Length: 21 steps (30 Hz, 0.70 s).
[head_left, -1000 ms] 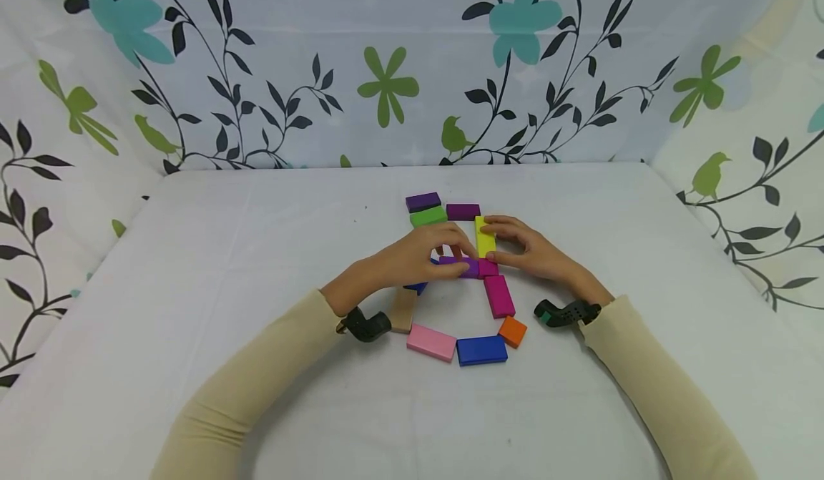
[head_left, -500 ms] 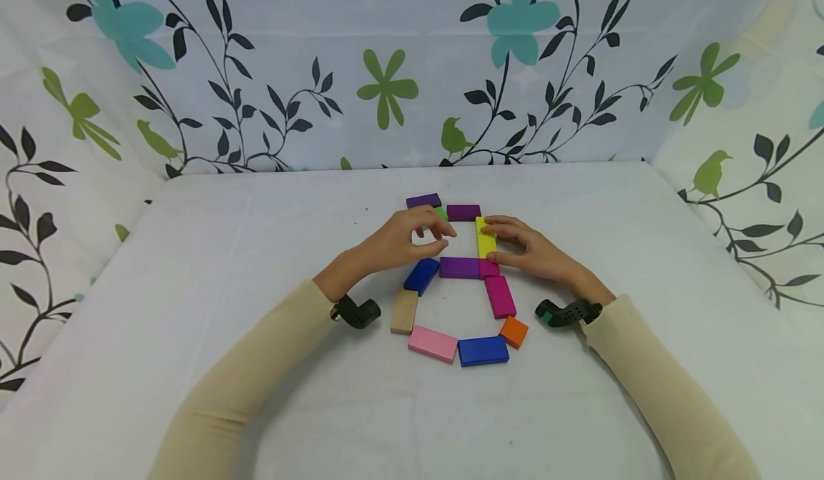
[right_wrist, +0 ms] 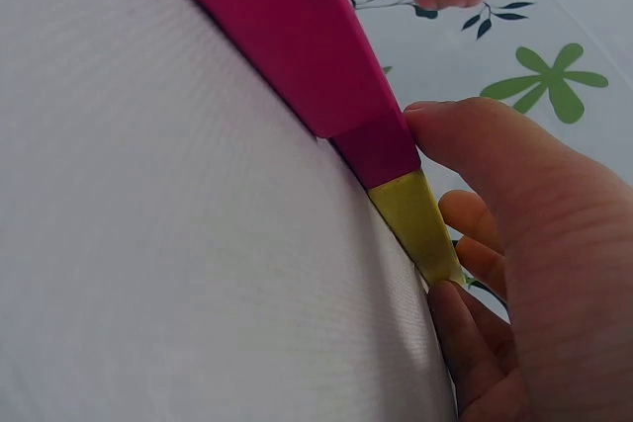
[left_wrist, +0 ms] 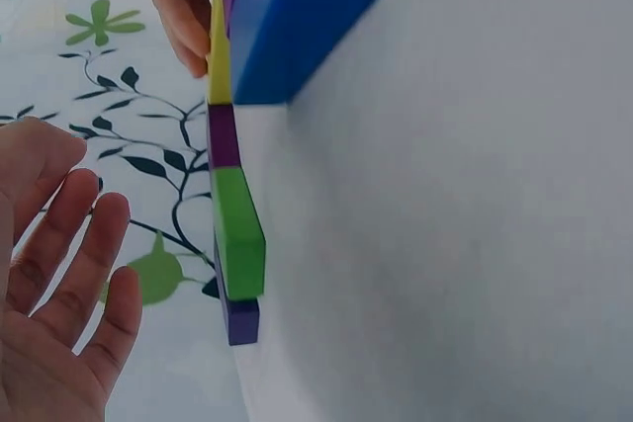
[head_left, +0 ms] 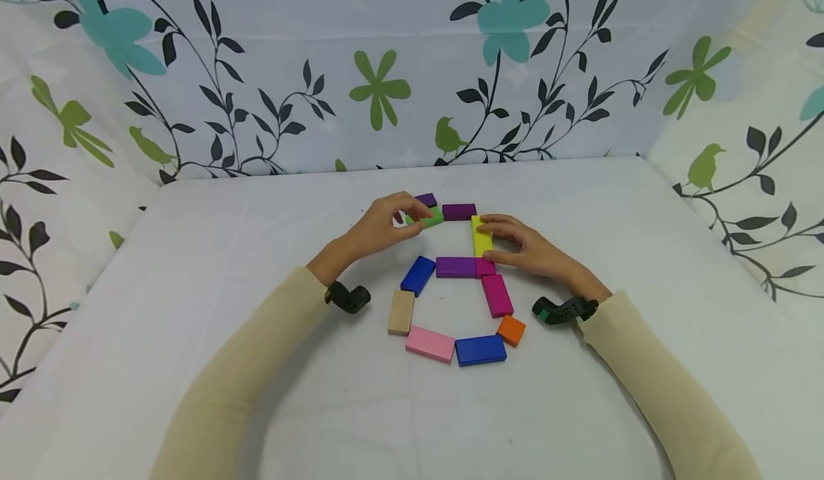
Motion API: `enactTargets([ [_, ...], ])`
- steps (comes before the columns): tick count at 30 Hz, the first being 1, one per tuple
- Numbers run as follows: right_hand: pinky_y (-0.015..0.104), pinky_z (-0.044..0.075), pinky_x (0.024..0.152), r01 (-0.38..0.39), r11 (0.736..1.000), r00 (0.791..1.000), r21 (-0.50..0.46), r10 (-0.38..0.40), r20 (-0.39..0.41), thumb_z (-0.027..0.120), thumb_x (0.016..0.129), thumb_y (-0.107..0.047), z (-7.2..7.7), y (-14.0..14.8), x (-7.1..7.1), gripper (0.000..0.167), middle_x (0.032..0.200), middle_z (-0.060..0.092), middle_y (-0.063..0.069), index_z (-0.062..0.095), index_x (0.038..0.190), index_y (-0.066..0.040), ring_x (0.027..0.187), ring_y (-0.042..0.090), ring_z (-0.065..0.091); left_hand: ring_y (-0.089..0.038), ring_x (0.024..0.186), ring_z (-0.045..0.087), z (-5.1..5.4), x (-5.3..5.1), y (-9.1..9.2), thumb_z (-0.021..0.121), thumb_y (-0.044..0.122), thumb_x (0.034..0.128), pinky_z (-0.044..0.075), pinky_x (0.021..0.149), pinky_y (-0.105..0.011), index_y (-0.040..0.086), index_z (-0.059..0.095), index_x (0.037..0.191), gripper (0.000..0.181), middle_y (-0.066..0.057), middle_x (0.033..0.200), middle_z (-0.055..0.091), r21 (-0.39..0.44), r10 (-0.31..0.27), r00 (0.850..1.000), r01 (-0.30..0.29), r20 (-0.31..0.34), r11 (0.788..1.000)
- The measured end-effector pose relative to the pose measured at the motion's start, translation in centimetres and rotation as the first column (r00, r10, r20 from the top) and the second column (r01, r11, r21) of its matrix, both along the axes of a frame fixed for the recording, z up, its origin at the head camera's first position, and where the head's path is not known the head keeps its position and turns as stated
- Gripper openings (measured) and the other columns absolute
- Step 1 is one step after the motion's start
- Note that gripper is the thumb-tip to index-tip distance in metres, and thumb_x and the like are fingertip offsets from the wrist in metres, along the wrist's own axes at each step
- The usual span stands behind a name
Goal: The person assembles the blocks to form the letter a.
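My left hand (head_left: 385, 224) hovers at the light green block (head_left: 435, 215), fingers loosely bent. In the left wrist view that green block (left_wrist: 239, 234) stands apart from the fingers, with nothing in the hand. A dark purple block (head_left: 425, 199) lies behind it, partly hidden by the hand. My right hand (head_left: 531, 251) rests against the yellow block (head_left: 480, 240), fingertips on its far part. Its thumb touches near the small magenta block (head_left: 486, 268), as the right wrist view shows. A plum block (head_left: 459, 212) lies beyond the yellow one.
Nearer lie a purple block (head_left: 455, 267), a blue block (head_left: 418, 275), a tan block (head_left: 401, 312), a pink block (head_left: 430, 344), another blue block (head_left: 481, 350), an orange block (head_left: 511, 330) and a magenta block (head_left: 496, 295), forming a loop on the white table (head_left: 309, 401).
My left hand has left the purple block and moved back and left to the light green one, uncovering the blue block. The right hand keeps its place on the yellow block.
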State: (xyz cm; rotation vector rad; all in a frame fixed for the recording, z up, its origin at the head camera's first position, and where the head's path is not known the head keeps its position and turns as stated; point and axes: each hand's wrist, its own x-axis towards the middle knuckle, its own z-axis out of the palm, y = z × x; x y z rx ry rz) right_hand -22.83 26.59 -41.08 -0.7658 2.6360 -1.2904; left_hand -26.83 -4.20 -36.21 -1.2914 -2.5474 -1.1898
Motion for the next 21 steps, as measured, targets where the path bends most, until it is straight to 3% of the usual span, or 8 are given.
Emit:
enactTargets([
  [13,0.055,0.026,0.113,-0.01,1.0,1.0,-0.004,0.01,-0.007,0.067,0.092,-0.014,0.0,0.0,0.0,0.052,0.155,0.031,0.014,0.051,0.14,-0.003,0.139,0.035,0.033,-0.024,0.104,0.059,0.1,-2.7,-0.6,0.064,0.008,0.0931,0.047,0.084,-0.035,0.002,0.068,0.113,0.021,-0.012,0.113,0.064,-0.055,0.138,0.987,-0.133,0.082,0.99],
  [21,0.055,0.027,0.113,-0.011,1.0,1.0,-0.011,0.011,-0.004,0.068,0.091,-0.015,-0.1,0.2,-0.3,0.052,0.155,0.031,0.013,0.051,0.139,-0.004,0.139,0.035,0.033,-0.026,0.107,0.057,-0.3,-3.9,-0.4,0.064,0.008,0.093,0.047,0.089,-0.039,0.002,0.067,0.114,0.022,-0.013,0.115,0.062,-0.086,0.157,0.982,-0.148,0.104,0.985],
])
